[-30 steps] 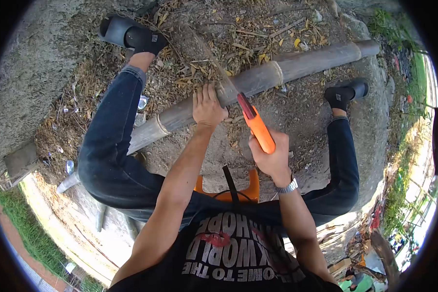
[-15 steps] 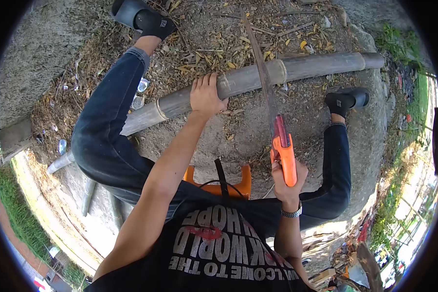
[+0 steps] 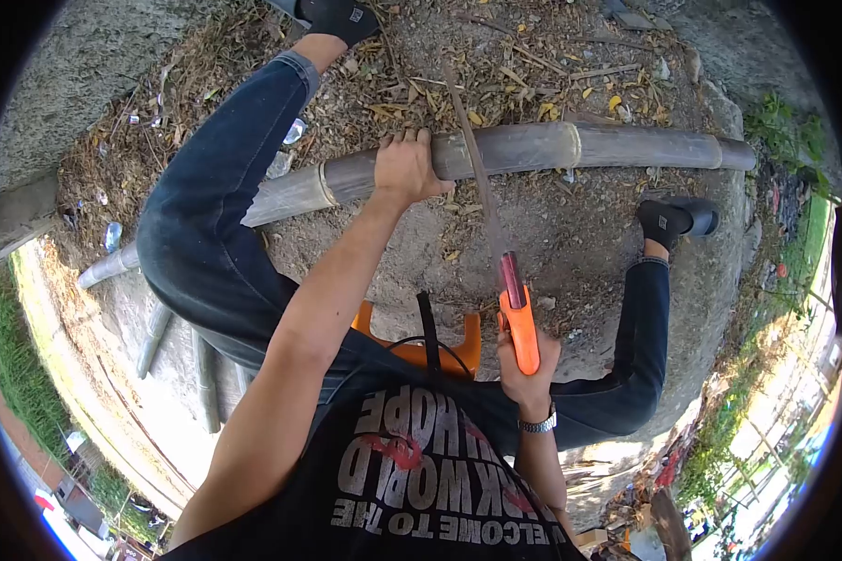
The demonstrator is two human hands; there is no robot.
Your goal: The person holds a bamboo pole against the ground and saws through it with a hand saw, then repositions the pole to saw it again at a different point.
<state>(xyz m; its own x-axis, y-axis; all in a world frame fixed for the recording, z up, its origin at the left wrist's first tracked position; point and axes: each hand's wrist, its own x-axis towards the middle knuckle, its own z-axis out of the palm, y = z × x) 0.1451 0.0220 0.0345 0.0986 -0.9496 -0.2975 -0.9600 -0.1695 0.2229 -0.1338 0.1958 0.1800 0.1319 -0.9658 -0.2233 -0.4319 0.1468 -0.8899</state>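
A long grey bamboo pole (image 3: 646, 148) lies across the ground in front of me, running between my feet. My left hand (image 3: 405, 170) is wrapped over its top, thumb pointing right along the near side. In my right hand (image 3: 526, 365) is the orange handle of a hand saw (image 3: 524, 338), its fingers closed round the grip. The saw's long narrow blade (image 3: 486, 198) points away from me and crosses the pole a short way right of my left hand. Slight blur covers the blade.
Under me is an orange plastic stool (image 3: 471, 346). Further bamboo lengths (image 3: 203, 379) lie at the lower left. Dry leaves and twigs (image 3: 524, 70) litter the dirt beyond the pole. Clear plastic scraps (image 3: 279, 165) sit by my left leg, and a rough wall (image 3: 75, 84) stands at the upper left.
The saw has shifted left along the pole, nearer my left hand, and back toward my body. My left hand stays on the pole, and the view has shifted slightly.
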